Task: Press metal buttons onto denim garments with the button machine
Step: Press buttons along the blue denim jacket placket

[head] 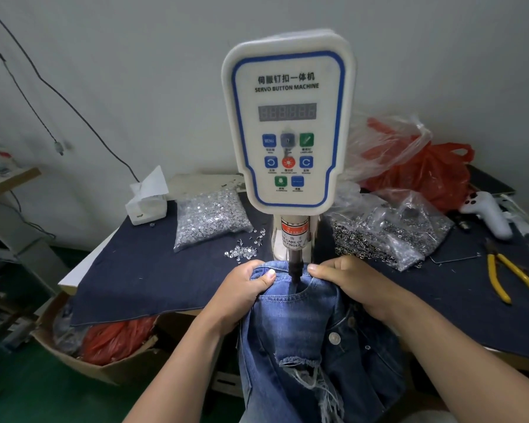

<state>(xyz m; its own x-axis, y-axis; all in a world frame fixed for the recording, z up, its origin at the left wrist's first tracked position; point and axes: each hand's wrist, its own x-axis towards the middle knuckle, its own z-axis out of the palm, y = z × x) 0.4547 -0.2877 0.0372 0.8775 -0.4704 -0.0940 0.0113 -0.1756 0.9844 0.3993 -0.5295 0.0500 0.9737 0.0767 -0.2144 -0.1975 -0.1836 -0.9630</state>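
Left hand [246, 288] and right hand [353, 283], each with fingers curled into a fold of the denim garment [312, 346], grip the cloth on either side of the dark press rod [296, 268] of the button machine [287, 129]. The rod tip meets the denim between the two thumbs. The garment is mid-blue, washed, with double stitched seams, a frayed torn patch with loose white threads, and one round metal button [334, 338] already fixed lower down; it hangs off the front edge of the surface [153, 270], which is covered in dark navy cloth.

The machine head is a white, rounded plastic panel with a blue border, a dark digit display and coloured square keys.

Containers: left of the machine, a clear plastic bag of silver tacks [209, 218], flat-headed and shiny, with a few loose tacks [242, 247] spilled beside it; right, a clear plastic bag of dark ring-shaped button parts [388, 236], open, with some spilling out. Behind these, a white tissue box [147, 203] and a crumpled red plastic bag [425, 172]. Yellow-handled pliers [513, 282] lie at far right. Below the surface, a cardboard box [104, 343] holds red plastic.
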